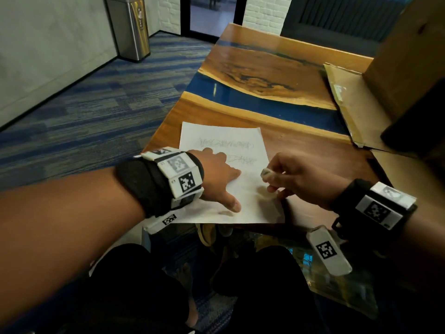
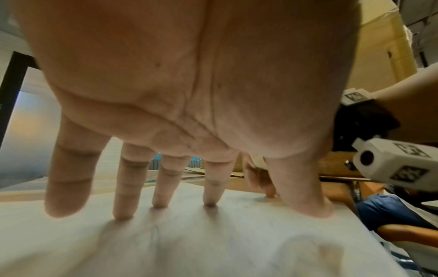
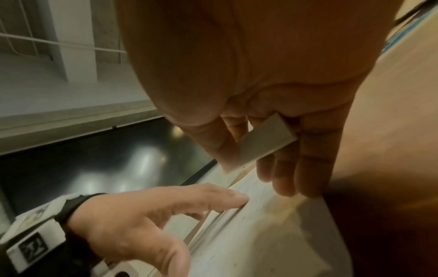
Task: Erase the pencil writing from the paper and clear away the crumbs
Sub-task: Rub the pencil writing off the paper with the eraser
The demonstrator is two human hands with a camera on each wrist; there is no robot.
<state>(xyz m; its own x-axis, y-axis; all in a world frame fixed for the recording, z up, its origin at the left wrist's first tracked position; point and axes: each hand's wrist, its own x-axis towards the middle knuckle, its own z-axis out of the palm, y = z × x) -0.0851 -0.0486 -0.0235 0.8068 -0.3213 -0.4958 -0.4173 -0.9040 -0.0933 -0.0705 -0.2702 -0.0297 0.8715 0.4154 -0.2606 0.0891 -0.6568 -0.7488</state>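
A white sheet of paper [image 1: 231,141] lies at the near edge of the wooden table [image 1: 313,150], with two faint bands of pencil scribble [image 1: 226,143] across its upper half. My left hand [image 1: 218,172] presses flat on the paper [image 2: 213,243], its fingers [image 2: 161,187] spread and straight. My right hand [image 1: 296,179] hovers over the paper's right edge and pinches a small white eraser [image 1: 266,173] between thumb and fingers; in the right wrist view the eraser [image 3: 267,142] shows as a pale flat block just above the paper [image 3: 249,234].
Flattened cardboard [image 1: 349,104] and a tall cardboard box [image 1: 409,56] take up the table's right side. A blue resin strip [image 1: 277,102] crosses the table beyond the paper. A steel bin [image 1: 130,27] stands on the carpet at the far left. My knees are below the table edge.
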